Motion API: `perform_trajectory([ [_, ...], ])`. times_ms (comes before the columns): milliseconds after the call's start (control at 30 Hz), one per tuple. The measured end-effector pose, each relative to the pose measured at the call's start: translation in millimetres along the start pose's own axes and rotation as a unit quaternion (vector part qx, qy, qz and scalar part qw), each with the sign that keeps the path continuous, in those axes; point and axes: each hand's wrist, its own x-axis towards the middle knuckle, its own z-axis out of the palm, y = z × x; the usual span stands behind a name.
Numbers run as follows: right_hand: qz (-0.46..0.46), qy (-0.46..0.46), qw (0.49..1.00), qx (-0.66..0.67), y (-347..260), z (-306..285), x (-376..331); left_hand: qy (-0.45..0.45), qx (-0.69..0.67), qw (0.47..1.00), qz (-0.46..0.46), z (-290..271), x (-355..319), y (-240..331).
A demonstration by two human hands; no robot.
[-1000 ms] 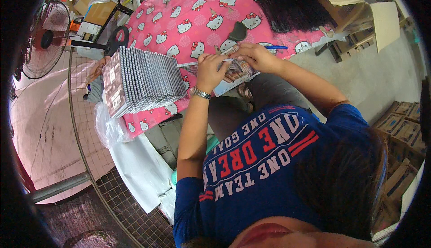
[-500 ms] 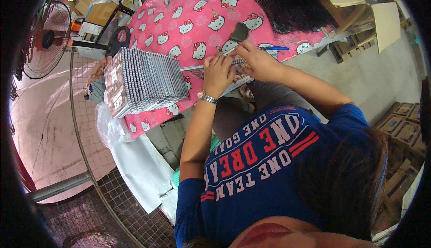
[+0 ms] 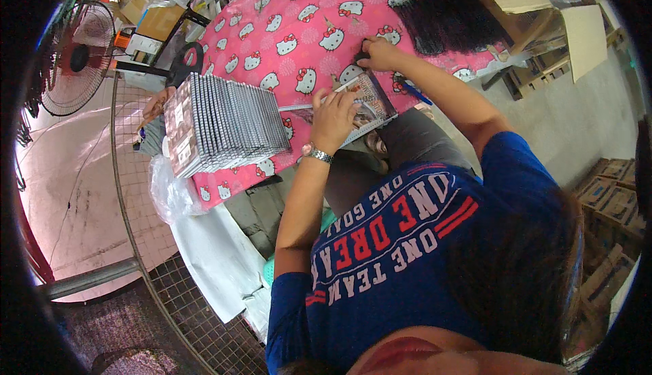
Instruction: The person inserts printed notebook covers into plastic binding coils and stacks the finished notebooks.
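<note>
A spiral-bound book with a printed picture cover lies at the table's near edge, in front of my lap. My left hand, with a metal watch at its wrist, rests on the book's left part, fingers apart. Past the book's far edge, my right hand has its fingers closed on a small dark pad, mostly covered by the fingers. A blue pen lies just right of the book. To the left of my left hand stands a tall stack of similar spiral-bound books.
A pink patterned cloth covers the table. Thin black strands lie in a bunch at the far right, beside an open cardboard box. A fan stands at far left. Past the stack shows part of another person's arm.
My right hand has moved away from my left, to the dark pad, and closed on it. More of the book's cover shows. My left hand has spread its fingers on the book.
</note>
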Motion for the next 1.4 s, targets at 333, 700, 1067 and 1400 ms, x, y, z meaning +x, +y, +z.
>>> perform_trajectory([
  [333, -0.088, -0.244, 0.81, 0.526, -34.7, -36.8, -27.7, 0.155, -0.006, 0.976, -0.15, 8.9, -33.7, 11.5],
  [700, -0.065, -0.337, 0.852, 0.396, -64.9, -83.1, -80.5, 0.081, -0.072, 0.992, -0.059, 6.8, -19.1, 15.0],
  [1067, -0.081, -0.399, 0.77, 0.491, -69.0, -79.5, -76.2, 0.063, -0.085, 0.993, -0.057, -6.7, -15.4, 12.2],
  [1400, -0.076, -0.316, 0.784, 0.529, -43.7, -60.0, -71.4, 0.068, -0.105, 0.992, -0.031, -4.9, -8.8, 4.0],
])
